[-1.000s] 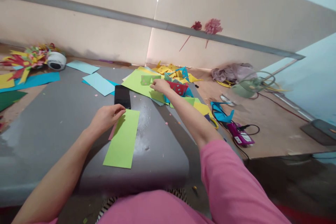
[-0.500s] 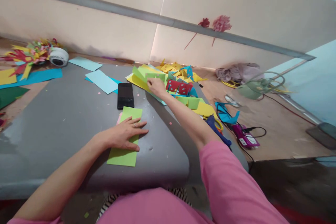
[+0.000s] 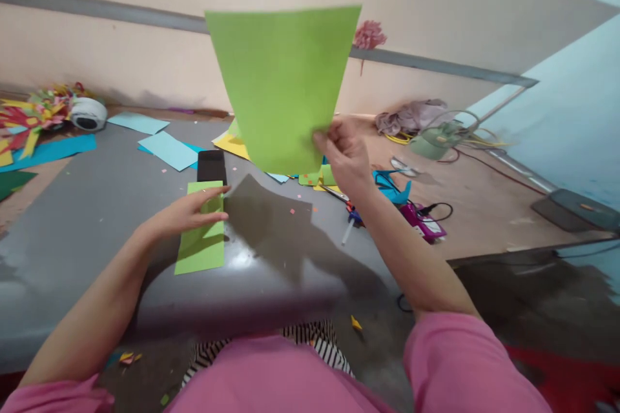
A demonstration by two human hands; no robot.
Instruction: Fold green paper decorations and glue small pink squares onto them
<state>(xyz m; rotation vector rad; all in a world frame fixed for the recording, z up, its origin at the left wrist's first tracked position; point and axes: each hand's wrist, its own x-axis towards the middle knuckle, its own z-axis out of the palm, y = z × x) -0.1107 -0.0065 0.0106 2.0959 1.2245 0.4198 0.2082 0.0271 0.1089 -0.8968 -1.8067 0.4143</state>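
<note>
Raised in front of me is a large sheet of light green paper [image 3: 285, 84]. My right hand [image 3: 346, 155] pinches it near its lower right edge, thumb and fingers closed. The sheet hides much of the coloured paper pile behind it. On the grey table [image 3: 111, 219], a narrower light green paper piece [image 3: 203, 251] lies flat. My left hand [image 3: 196, 210] is over this piece with its fingers apart, holding nothing; whether it presses down I cannot tell. A black phone [image 3: 212, 164] lies just beyond that piece, its near end covered.
Light blue paper sheets [image 3: 168, 150] lie beyond the phone. Far left are a white tape roll [image 3: 88, 114] and colourful paper strips [image 3: 33, 119]. To the right are scissors [image 3: 334, 192], a glue gun with its glue stick [image 3: 347, 230], a purple power strip [image 3: 422, 222] and cables.
My right hand has taken the large green sheet from the pile and lifted it up in front of me. My left hand's fingers have shifted on the narrow green piece; the view has turned slightly.
</note>
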